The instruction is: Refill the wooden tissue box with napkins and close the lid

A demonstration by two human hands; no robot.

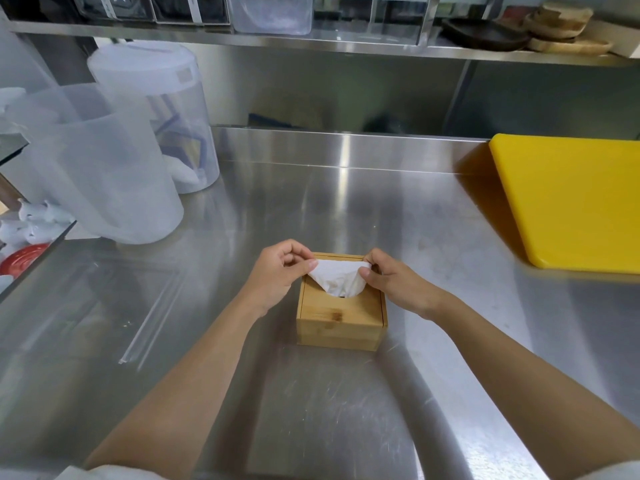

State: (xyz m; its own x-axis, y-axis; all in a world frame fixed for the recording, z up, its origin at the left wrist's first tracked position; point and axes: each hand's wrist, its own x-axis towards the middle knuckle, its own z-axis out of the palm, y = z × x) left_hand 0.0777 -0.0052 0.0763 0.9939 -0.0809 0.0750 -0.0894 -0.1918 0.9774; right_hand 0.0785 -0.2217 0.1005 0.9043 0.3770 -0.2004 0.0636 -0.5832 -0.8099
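Note:
A small square wooden tissue box [341,322] stands on the steel counter in front of me, its lid lying flat on top. A white napkin [337,276] sticks up out of the round hole in the lid, spread out wide. My left hand [277,273] pinches the napkin's left corner between thumb and fingertips. My right hand [393,280] pinches its right corner the same way. Both hands hover just above the back half of the box.
Two tall translucent plastic containers [114,168] stand at the back left. A yellow cutting board [575,199] lies at the right. A steel shelf [346,46] with clear bins and wooden dishes runs overhead. A red item [22,259] sits below the counter's left edge.

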